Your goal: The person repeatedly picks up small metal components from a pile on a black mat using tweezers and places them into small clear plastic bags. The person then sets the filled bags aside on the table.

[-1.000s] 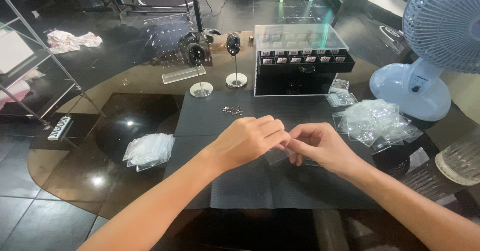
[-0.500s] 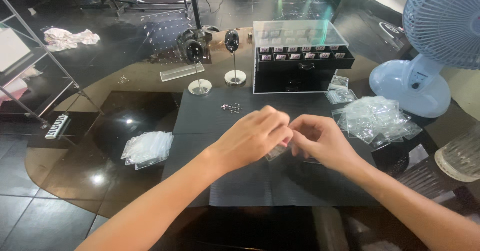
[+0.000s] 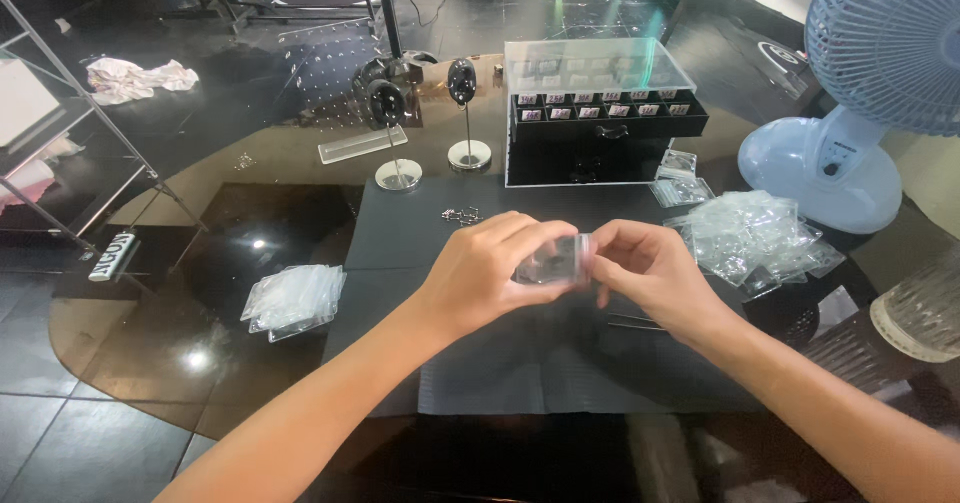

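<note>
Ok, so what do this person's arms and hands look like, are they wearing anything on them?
Both arms are bare up to the frame edge: no sleeves, gloves, watch or bracelets show. No rings are visible on the left hand or the right hand. The forearms are slim, the fingernails short.

- The small clear bag (image 3: pixel 548 261) shows a lot more now, pinched flat between both hands; a second ago it was mostly buried under the fingers.
- Left hand (image 3: pixel 490 273) has opened up a bit around it.
- Right hand (image 3: pixel 645 273) has shifted slightly toward the table's near edge.
</note>
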